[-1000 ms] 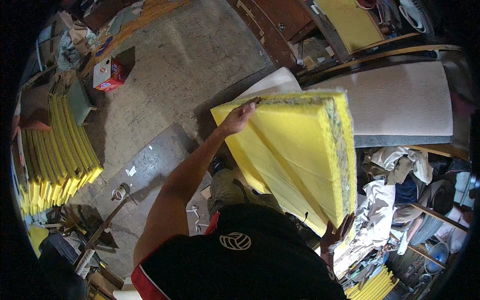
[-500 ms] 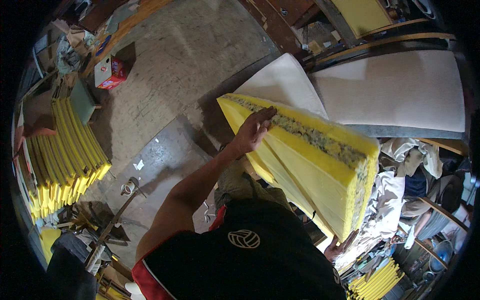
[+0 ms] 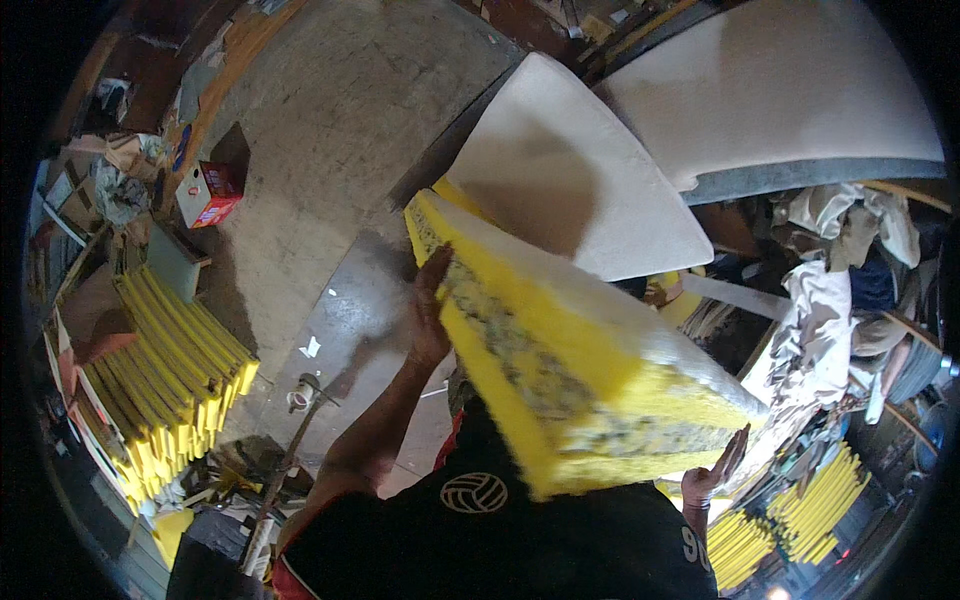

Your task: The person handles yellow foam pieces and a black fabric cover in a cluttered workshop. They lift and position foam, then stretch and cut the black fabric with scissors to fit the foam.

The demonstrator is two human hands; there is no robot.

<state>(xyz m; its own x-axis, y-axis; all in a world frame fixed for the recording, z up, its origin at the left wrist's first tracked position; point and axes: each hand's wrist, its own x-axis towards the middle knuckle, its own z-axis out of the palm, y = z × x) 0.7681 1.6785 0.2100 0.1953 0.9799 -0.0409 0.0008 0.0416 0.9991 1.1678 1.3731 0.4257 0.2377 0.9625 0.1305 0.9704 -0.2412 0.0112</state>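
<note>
A thick foam cushion [image 3: 540, 330] is tilted up in front of my chest. It is a layered slab: yellow foam, a grey speckled core along its edge, and a whitish fluffy layer on the far side. My left hand [image 3: 432, 310] holds its left long edge, fingers pressed along the speckled band. At the near right corner, my right hand [image 3: 715, 470] supports the slab with its palm and nearly straight fingers; part of that hand is hidden by the foam. Just beyond the slab, a pale, rounded-corner cushion [image 3: 570, 160] lies flat.
A larger pale cushion [image 3: 790, 90] lies at the far right. Stacked yellow-edged foam sheets [image 3: 180, 380] stand at the left, near a red and white box [image 3: 208, 195]. Crumpled white cloth [image 3: 810, 330] and yellow strips [image 3: 820, 500] are at the right.
The foam cushion has turned and come closer to my body, so its speckled edge now faces up. More of the pale cushion behind shows. Both hands stay on the slab.
</note>
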